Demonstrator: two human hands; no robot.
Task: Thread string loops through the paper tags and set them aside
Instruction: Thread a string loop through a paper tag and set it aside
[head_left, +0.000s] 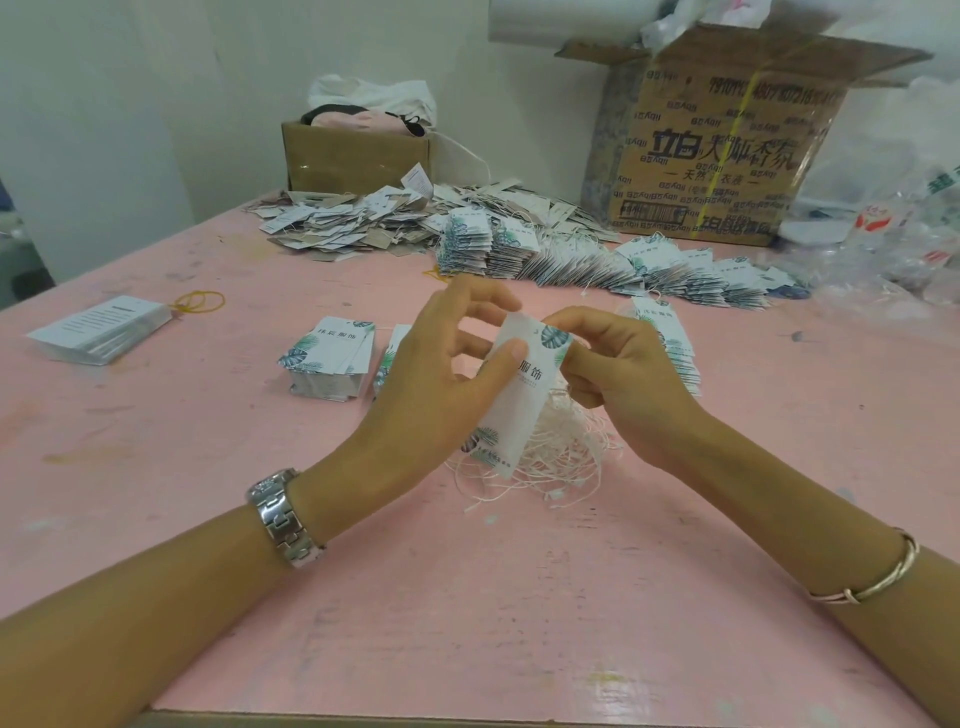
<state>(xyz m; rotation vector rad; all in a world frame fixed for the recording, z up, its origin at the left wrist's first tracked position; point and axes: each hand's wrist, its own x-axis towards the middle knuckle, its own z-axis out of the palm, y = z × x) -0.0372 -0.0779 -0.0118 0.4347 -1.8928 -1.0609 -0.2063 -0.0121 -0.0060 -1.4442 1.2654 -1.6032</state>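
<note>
Above mid-table: left hand (441, 374) thumb and fingers pinch a paper tag (519, 395), held tilted. Right hand (618, 379) fingers curl, pinching its top corner. Loose string loops (561, 457) lie beneath on the pink table (467, 597). Fanned tags (597, 260) lie behind.

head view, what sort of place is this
Probably a small workroom for assembling clothing hang tags: heaps of printed paper tags on a pink table, a tangle of string loops, cardboard boxes by the wall.
</note>
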